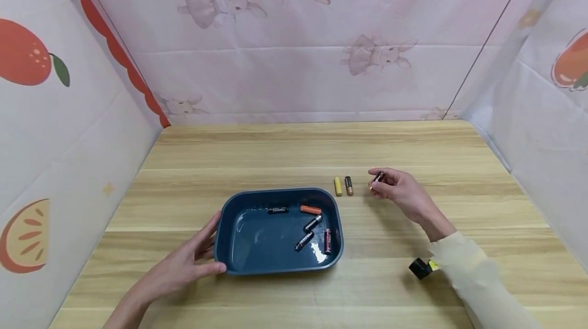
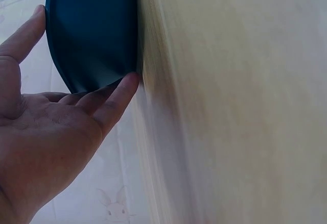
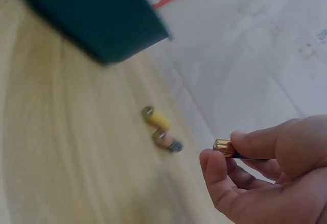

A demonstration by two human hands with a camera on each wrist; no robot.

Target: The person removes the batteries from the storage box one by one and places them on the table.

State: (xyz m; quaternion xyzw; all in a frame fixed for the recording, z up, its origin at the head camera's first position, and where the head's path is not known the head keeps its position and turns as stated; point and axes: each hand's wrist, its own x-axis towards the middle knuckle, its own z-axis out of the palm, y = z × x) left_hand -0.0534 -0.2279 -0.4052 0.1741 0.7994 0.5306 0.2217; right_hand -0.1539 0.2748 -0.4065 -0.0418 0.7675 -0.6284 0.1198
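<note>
My right hand (image 1: 406,194) pinches a black and copper battery (image 1: 377,178) between thumb and fingers, raised over the table right of two others. In the right wrist view, the battery's copper end (image 3: 223,146) sticks out past the thumb. A yellow battery (image 1: 338,186) and a black and copper one (image 1: 349,186) lie side by side beyond the tray's right corner. My left hand (image 1: 179,268) touches the left end of a dark blue tray (image 1: 279,271), thumb at the near corner, fingers along its side. Inside the tray lie several batteries, including an orange one (image 1: 311,209) and a dark red one (image 1: 327,241).
A small black object with a yellow part (image 1: 420,268) lies beside the right sleeve (image 1: 478,278), partly hidden by it. Printed cloth (image 1: 298,84) hangs behind the wooden table (image 1: 257,155) and along both sides.
</note>
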